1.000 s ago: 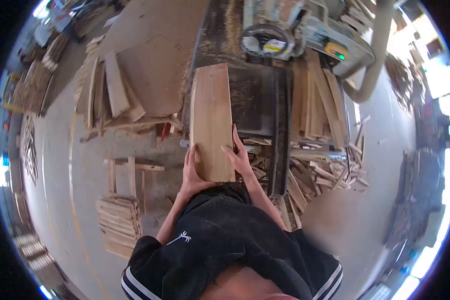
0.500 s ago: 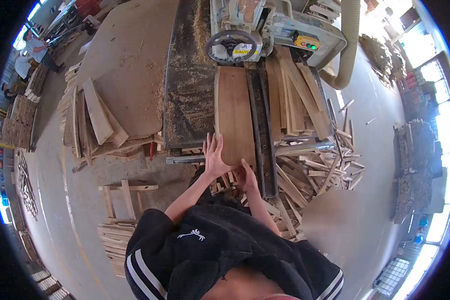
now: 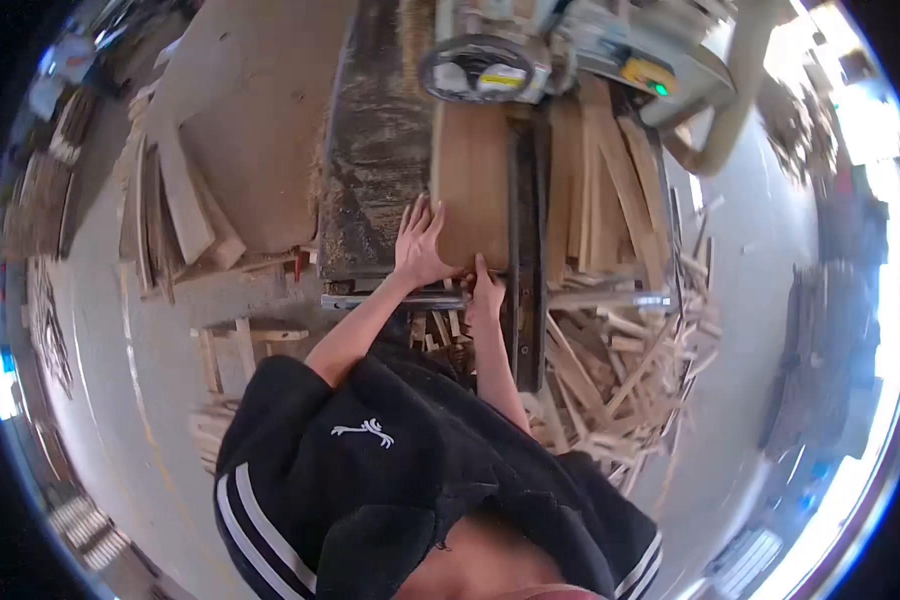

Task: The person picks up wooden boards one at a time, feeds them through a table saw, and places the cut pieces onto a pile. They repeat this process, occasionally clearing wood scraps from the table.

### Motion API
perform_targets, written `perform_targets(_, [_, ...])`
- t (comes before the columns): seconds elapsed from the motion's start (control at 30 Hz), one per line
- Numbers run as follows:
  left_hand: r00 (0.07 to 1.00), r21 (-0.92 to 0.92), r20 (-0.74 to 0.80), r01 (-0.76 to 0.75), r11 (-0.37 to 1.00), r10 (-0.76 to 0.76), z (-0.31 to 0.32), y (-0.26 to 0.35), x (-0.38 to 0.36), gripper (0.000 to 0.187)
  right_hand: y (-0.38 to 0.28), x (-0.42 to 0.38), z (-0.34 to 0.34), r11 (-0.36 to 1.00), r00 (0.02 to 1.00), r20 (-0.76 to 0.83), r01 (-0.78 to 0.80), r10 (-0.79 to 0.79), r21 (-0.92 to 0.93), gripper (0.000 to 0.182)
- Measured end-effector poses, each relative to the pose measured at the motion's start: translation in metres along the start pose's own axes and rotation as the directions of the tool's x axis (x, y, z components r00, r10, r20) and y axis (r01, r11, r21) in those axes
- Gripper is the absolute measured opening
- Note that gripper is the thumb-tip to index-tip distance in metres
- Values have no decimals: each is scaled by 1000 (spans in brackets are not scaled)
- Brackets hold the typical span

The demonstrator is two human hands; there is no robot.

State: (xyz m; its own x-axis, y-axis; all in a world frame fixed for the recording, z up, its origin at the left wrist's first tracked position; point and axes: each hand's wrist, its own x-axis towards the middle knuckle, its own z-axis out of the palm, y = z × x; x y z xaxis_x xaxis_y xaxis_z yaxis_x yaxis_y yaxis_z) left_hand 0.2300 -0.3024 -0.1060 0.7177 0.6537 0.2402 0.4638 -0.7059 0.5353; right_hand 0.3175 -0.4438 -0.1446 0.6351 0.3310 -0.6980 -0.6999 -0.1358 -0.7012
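Board (image 3: 473,180): a flat, smooth, pale-brown plank, lying lengthwise on the dark, sawdust-strewn machine table (image 3: 375,170) and running up against the long fence rail (image 3: 518,230), its far end under the machine head (image 3: 490,70). The left hand (image 3: 417,245) is lying spread and flat on its near left corner; the right hand (image 3: 485,292) is pressing, fingers bunched, at its near end. Risk, as judged: fingers are trailing close behind the board's end and could follow it toward the cutter; uneven pressure could skew it off the rail. Splintery offcuts (image 3: 610,350) are heaping up beside the table.
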Motion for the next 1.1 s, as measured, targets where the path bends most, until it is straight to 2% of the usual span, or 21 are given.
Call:
perform_targets(0.13, [993,53,79,78,995,-82,2,-15,44,123,-28,35,41,997,998,-68,12,-7,81,32])
perform_targets(0.2, [990,-36,128,-62,997,66,-9,-46,65,127,-32,56,48,984,1000,3,6,-7,177,31])
perform_targets(0.27, [1000,8,27,13,1000,-14,-46,-81,69,125,-55,50,73,998,996,-85,28,-23,61,35])
perform_targets(0.3, [999,3,-26,21,1000,-21,-55,-92,70,122,-56,56,81,999,998,-52,22,-20,39,35])
perform_targets(0.33, [985,94,-164,77,993,-61,-73,-115,64,110,-59,61,81,998,999,-43,18,-15,63,36])
perform_targets(0.37, [972,-82,-134,183,980,-193,-108,-135,63,92,-63,67,84,995,999,-38,18,-15,99,37])
perform_targets(0.43, [849,193,-379,462,866,-369,-143,-188,36,80,-72,77,93,995,1000,-16,13,-11,102,39])
perform_targets(0.5, [705,358,-528,690,629,-473,-174,-250,7,71,-80,87,99,995,1000,5,9,-10,99,40])
perform_targets(0.53, [606,325,-597,782,532,-526,-197,-270,-7,71,-84,94,101,996,1000,16,0,-1,89,39])
perform_targets(0.6, [362,238,-530,931,275,-767,-246,-284,-20,75,-96,107,108,996,999,39,8,-12,85,38])
perform_targets(0.67, [293,305,-707,947,95,-643,-240,-352,-52,80,-107,117,116,982,991,75,-124,114,144,37])
perform_targets(0.7, [287,297,-715,950,96,-637,-252,-353,-48,80,-108,134,115,977,982,148,-141,117,162,38])
perform_targets(0.77, [144,159,-424,984,83,-894,-283,-343,-52,85,-111,167,120,976,968,212,-168,136,139,40])
perform_targets(0.8, [150,178,-424,981,80,-893,-291,-341,-54,85,-111,175,118,975,952,266,-189,153,114,41])
perform_targets(0.87, [108,172,-344,984,51,-933,-295,-334,-46,86,-123,168,132,985,960,253,-147,119,93,37])
perform_targets(0.93, [147,148,-375,984,98,-915,-288,-291,-44,84,-131,155,133,1000,943,333,17,-14,-6,30])
perform_targets(0.97, [161,-220,-290,948,229,-944,-285,-264,-45,86,-140,132,136,1000,945,325,25,-24,1,30])
perform_targets(1.0, [208,-558,-214,776,294,-955,-286,-248,-49,88,-144,93,144,942,898,405,270,-173,-198,27])
perform_targets(1.03, [305,-761,2,618,197,-952,-266,-272,-73,86,-137,61,149,792,818,503,493,-280,-360,24])
perform_targets(1.07, [428,-891,198,453,20,-882,-243,-295,-103,85,-123,44,148,630,697,634,667,-336,-399,25])
perform_targets(1.1, [559,-962,180,271,-26,-809,-226,-280,-114,80,-128,-13,157,360,593,746,796,-304,-487,34])
